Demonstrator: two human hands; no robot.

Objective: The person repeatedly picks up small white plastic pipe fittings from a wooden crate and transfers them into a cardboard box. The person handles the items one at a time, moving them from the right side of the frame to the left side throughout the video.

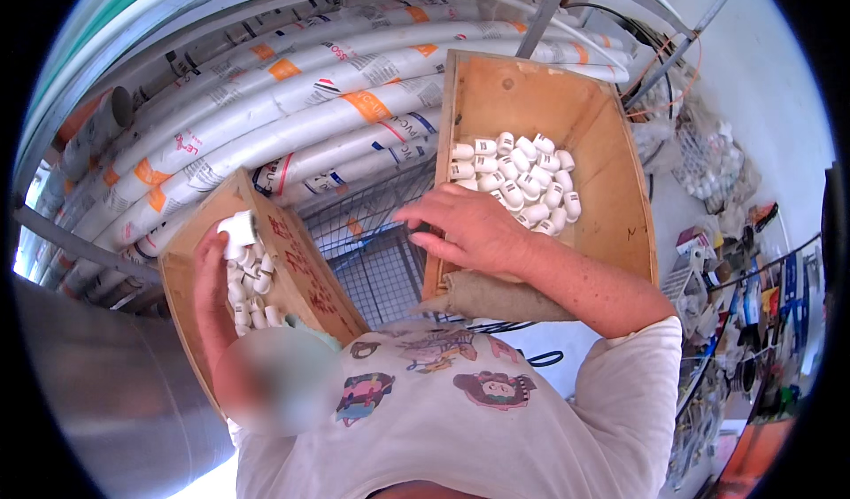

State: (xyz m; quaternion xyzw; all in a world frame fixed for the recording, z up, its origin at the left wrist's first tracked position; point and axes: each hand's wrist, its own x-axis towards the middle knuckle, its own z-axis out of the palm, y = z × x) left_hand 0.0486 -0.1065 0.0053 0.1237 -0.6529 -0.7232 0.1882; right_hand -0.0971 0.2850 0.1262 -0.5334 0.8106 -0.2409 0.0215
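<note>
My left hand (211, 270) is over the wooden box (302, 253) at left, its fingers closed around a white plastic pipe fitting (239, 229). Below that fitting, several small white fittings (255, 280) lie heaped in the same box. My right hand (468, 223) hovers by the left wall of a second wooden box (531, 97), thumb and fingers apart, and nothing shows between them. White rounded plastic fittings (524, 173) with dark print are piled in that box, partly hidden by my hand and forearm. A brown cloth (511, 298) covers its near edge.
Behind the boxes, long white wrapped PVC pipes (319, 94) lie stacked on a metal rack. A wire mesh basket (372, 280) sits between the boxes. Bagged goods (714, 160) and cluttered shelves (750, 320) line the right side. A large metal surface (113, 373) curves at lower left.
</note>
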